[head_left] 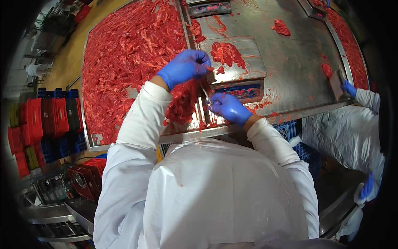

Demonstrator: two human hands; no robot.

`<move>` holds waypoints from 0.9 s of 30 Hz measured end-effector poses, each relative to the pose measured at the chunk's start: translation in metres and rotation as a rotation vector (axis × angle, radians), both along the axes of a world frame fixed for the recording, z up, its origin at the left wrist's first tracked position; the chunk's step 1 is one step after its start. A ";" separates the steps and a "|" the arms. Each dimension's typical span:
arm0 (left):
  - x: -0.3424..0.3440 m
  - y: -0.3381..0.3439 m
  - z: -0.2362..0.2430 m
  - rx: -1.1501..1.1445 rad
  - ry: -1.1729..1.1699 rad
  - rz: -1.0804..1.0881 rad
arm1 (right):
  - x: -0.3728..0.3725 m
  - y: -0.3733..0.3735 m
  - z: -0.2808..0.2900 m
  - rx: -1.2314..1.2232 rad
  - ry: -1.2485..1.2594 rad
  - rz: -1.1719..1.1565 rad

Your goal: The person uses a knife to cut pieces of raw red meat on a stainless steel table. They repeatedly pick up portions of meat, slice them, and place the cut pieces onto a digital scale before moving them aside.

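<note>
My left hand [185, 69], in a blue glove, is closed with its fingertips pinched on a red meat strip [187, 97] that hangs down over the tray's edge. Just to its right and nearer me, my gloved right hand [232, 108] is closed around a thin metal tool [205, 93], whose slim pale end points up toward the meat. Its full shape is hidden. Beyond my right hand stands a steel weighing scale [253, 50] with a lit display, bearing a small heap of meat [227, 54] on its plate.
A large steel tray [85, 89] of cut red meat lies to the left. More meat scraps [282, 27] dot the steel table [298, 62]. A second scale [209, 8] is at the back. At right, a co-worker's gloved hand [349, 88] holds a flat plate. Red crates [35, 120] stand far left.
</note>
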State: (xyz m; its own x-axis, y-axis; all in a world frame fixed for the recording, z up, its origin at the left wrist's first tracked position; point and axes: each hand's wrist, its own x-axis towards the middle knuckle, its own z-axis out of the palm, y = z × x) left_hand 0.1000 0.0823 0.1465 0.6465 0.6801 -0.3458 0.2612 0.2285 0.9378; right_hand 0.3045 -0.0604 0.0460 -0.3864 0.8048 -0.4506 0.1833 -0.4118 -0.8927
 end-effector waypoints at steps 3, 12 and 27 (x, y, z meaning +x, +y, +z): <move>0.023 0.003 0.019 0.028 -0.173 0.052 | 0.015 0.002 0.035 -0.042 0.113 -0.144; 0.007 0.007 -0.039 0.656 0.800 -0.007 | 0.086 -0.027 0.024 -0.079 0.165 -0.342; -0.094 -0.061 -0.065 0.877 0.824 0.015 | 0.066 -0.008 0.029 -0.206 0.435 -0.214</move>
State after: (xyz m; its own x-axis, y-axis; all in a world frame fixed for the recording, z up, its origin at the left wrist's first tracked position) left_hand 0.0055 0.0210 0.0813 0.4386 0.8962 -0.0671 0.8578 -0.3953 0.3286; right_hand 0.3707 -0.0685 0.0752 -0.4100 0.7975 -0.4426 -0.2931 -0.5747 -0.7641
